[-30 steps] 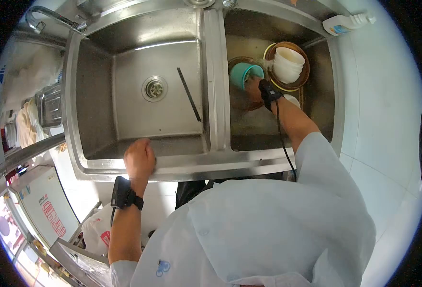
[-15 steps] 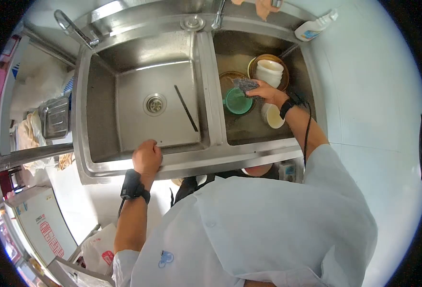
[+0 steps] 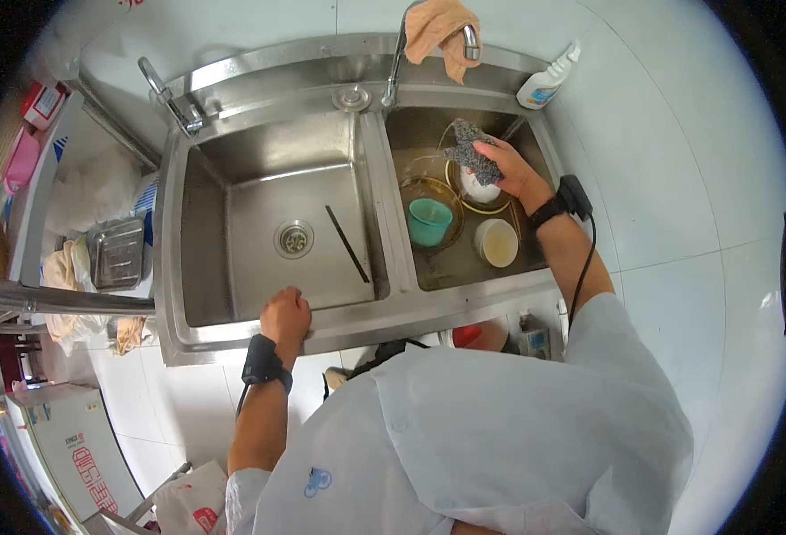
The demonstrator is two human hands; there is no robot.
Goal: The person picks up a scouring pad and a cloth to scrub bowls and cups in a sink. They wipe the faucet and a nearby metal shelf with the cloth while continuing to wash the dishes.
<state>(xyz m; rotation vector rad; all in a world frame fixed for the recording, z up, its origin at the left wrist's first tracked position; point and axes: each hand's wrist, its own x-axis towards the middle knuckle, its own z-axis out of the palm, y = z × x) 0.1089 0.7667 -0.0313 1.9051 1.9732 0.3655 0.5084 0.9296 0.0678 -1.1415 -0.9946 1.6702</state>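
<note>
In the head view, my right hand grips a grey steel wool scrubber above the right sink basin. Just below it are white bowls, partly hidden by the hand, in a brown-rimmed dish. A green cup lies tilted in a brown pan to the left. Nearer me sits a white bowl with yellowish liquid inside. My left hand rests closed on the front rim of the left basin, with nothing visible in it.
A dark chopstick-like stick lies in the left basin beside the drain. One tap stands behind that basin; an orange cloth hangs over the other. A white spray bottle stands at the back right corner.
My right hand has lifted the scrubber up and back from beside the green cup to over the white bowls. My left hand stays on the rim. The view has shifted.
</note>
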